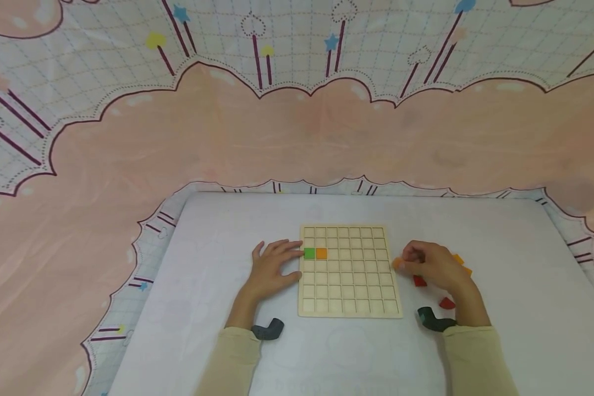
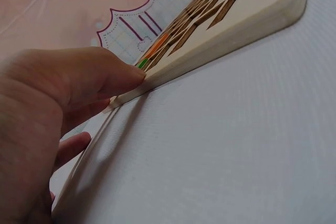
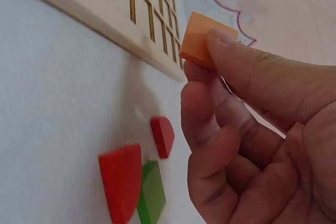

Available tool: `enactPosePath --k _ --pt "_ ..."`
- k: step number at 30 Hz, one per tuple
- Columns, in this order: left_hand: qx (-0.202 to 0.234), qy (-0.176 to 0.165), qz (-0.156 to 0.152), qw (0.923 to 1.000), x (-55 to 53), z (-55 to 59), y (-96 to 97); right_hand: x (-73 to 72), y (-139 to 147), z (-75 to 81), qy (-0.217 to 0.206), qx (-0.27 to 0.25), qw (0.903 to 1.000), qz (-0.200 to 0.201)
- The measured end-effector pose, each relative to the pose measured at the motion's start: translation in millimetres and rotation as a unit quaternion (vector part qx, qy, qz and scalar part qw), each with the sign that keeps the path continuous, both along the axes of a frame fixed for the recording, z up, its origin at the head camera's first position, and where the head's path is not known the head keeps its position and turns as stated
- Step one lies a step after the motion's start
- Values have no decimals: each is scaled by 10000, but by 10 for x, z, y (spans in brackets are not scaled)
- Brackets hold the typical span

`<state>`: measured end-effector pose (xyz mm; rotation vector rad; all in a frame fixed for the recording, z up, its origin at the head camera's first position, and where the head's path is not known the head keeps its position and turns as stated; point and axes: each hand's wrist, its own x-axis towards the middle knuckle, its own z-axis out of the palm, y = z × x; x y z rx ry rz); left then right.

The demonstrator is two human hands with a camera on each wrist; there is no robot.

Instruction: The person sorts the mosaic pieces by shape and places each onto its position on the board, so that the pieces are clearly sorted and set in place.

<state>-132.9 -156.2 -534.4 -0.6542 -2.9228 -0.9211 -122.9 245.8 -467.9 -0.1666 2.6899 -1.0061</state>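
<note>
nearest, the left sleeve [image 1: 230, 360] and right sleeve [image 1: 477, 360] reach in from the lower edge. a red piece [image 1: 447, 303] lies on the table beside the right wrist, and another red piece [image 1: 419, 281] sits just under the right hand [image 1: 433, 267]. that hand pinches a small orange tile [image 1: 398, 263] between thumb and finger, the other fingers curled in below. the tile is just beside the right rim of the wooden board [image 1: 348, 291], off the table; whether it touches the rim cannot be told. the board spreads to the tile's left. the right hand is the nearer one to the right-hand columns, while the left hand [image 1: 272, 268], fingers spread, rests its tips along the left edge, next to a green tile [image 1: 309, 253] and a seated orange tile [image 1: 321, 253] side by side in one row.

the pinched tile looks flat-faced, plain and squarish, with no long axis standing out; the right wrist view shows it tilted, with a thick side. a loose green piece [image 3: 152, 195] lies behind a red one there. farthest off hangs the pink patterned cloth [image 1: 326, 132].
</note>
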Motion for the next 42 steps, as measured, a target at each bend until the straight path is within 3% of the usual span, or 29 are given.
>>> enactPosePath --k 11,25,33,42 --pt "-11 147 10 9999 -19 8 0 -103 -305 -76 63 -606 9981 -65" --pt "-5 -21 23 10000 -25 -27 3 -207 -767 -188 70 -1502 9886 -94" --pt "-28 -5 10 10000 -27 -25 -1 -317 -1070 -307 -580 -2862 9547 -576" --pt "36 -46 13 10000 -11 -2 6 -439 -1212 -391 -1082 -2727 9516 -912"
